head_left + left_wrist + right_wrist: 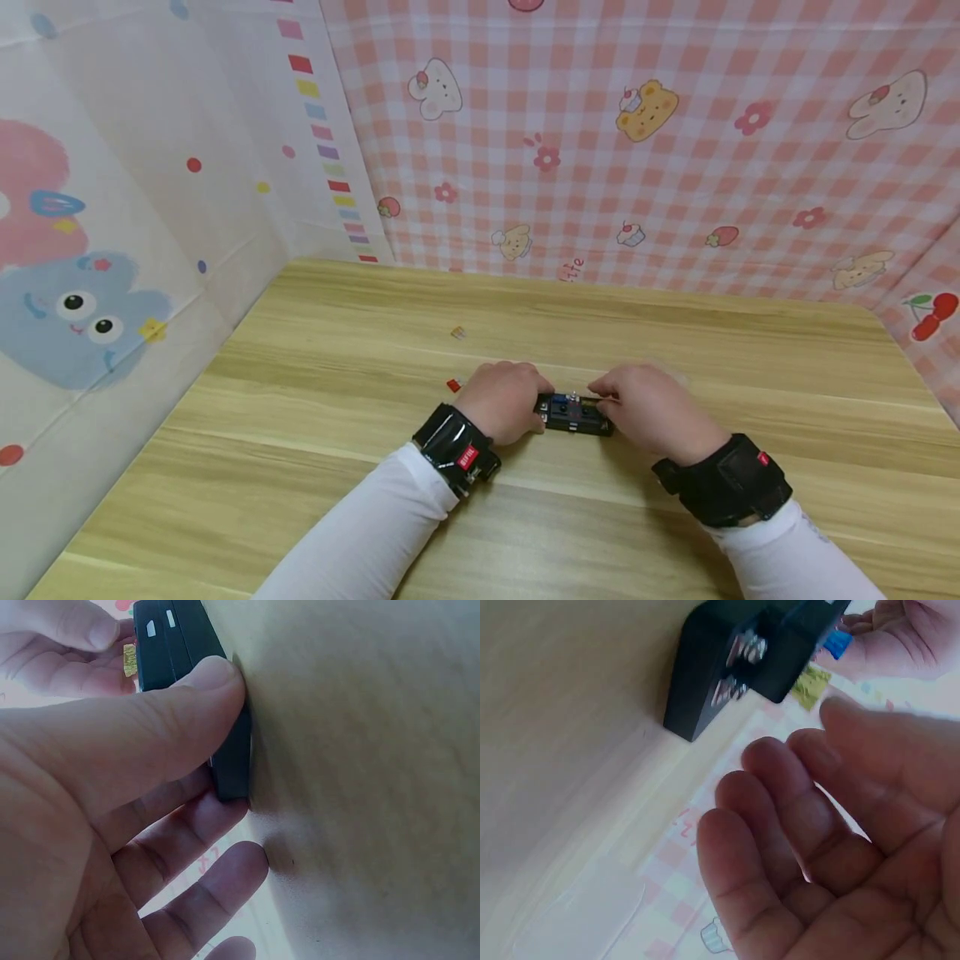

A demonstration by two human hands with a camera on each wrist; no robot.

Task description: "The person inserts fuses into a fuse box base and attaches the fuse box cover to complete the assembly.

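Case of black plastic point(576, 425), small and oblong, sits on the wood-grain table point(360, 350) between two hands, with shiny metal fittings point(746, 649) on its side, and a bright blue piece point(838, 645) and a gold-yellow piece point(808, 688) showing at it. From where I stand, the person's left hand point(501, 404) has hold of the case's left end, thumb on one side and fingers on the other. Their right hand point(660, 412) is at the other end, fingers loosely curved, thumb and forefinger close by the gold-yellow piece; whether the tips touch it I can't tell. Just outside the left hand lies a tiny red piece point(453, 385), and farther back a little orange-yellow piece point(457, 332). Near the right hand, a pale, see-through flat sheet point(585, 915) rests on the tabletop. Both wrists wear black straps point(731, 483) with red labels, and white sleeves point(367, 533) reach up to them. Behind hangs pink-and-white checked cloth point(585, 183) printed with animals, cupcakes and flowers; on the left, white cloth point(225, 108) carries coloured dots and a big-eyed blue cartoon figure point(82, 333).
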